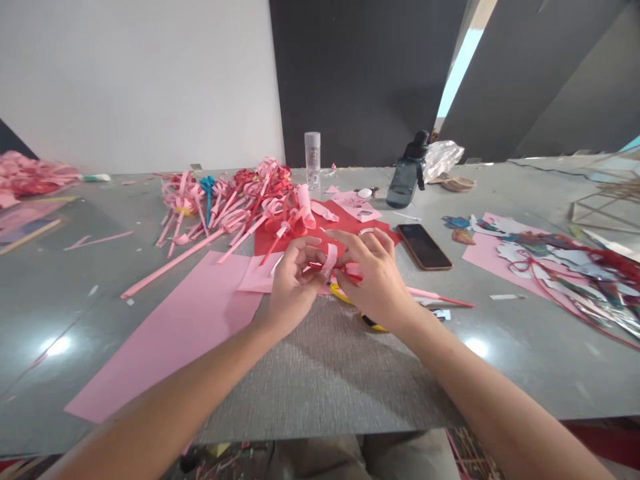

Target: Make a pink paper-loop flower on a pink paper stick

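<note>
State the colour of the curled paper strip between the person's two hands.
The curled paper strip is pale pink, seen best in the head view.

No legible text; marks on clear bottle (313, 162) too small.

- Wall panel, white (140, 80), plain, upper left of the frame, standing behind the table.
- Wall panel, black (365, 80), upper middle, meeting the white at an upright seam.
- Panels, dark grey (530, 80), upper right, set at a slant.
- Slanting gap (463, 63), right of upper middle, pale bluish light showing through; whether a window, I cannot tell from here.
- Table (310, 393), one, grey, spanning the frame's full width, near edge along the bottom.
- Light reflections, bright, two: lower left (57, 345) and lower right (477, 347) of the tabletop.
- Floor (240, 470), bottom edge, partly seen, scraps strewn.
</note>
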`<move>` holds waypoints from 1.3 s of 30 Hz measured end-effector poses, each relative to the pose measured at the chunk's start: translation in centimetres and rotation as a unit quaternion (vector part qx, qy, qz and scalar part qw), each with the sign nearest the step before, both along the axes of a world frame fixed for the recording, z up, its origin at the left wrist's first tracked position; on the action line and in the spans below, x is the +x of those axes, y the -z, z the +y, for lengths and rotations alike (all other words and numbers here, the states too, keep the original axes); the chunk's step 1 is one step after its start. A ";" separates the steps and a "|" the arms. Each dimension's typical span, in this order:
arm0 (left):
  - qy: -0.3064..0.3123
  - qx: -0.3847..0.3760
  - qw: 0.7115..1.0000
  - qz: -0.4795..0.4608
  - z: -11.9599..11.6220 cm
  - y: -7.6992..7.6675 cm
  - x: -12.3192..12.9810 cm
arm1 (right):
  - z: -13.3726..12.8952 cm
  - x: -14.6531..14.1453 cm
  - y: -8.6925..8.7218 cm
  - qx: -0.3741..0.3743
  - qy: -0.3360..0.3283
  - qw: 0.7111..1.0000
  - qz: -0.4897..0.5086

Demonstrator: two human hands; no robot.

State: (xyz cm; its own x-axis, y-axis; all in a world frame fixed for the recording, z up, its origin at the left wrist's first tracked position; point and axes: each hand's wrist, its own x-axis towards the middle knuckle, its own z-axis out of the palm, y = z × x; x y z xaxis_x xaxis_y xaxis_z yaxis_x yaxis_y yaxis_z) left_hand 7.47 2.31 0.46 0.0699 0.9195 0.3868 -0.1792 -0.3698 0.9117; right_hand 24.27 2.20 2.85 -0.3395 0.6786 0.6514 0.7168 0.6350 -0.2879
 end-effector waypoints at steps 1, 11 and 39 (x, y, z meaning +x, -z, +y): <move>0.000 0.001 1.000 0.000 0.0 0.0 0.1 | 0.0 0.0 0.0 0.001 -0.004 1.000 0.005; 0.000 0.009 1.000 0.003 0.4 0.3 -0.1 | 0.0 0.0 -0.1 -0.022 0.001 1.000 0.022; -0.004 0.043 0.999 0.024 0.2 0.2 -0.2 | 0.0 0.2 -0.4 0.005 0.017 1.000 0.011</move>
State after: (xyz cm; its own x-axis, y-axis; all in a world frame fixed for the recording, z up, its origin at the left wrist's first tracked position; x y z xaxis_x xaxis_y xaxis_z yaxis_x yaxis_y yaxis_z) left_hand 7.27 2.50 0.30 0.0828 0.8836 0.4609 -0.1317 -0.4487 0.8839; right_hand 24.43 2.25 3.22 -0.3021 0.6830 0.6650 0.7320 0.6131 -0.2971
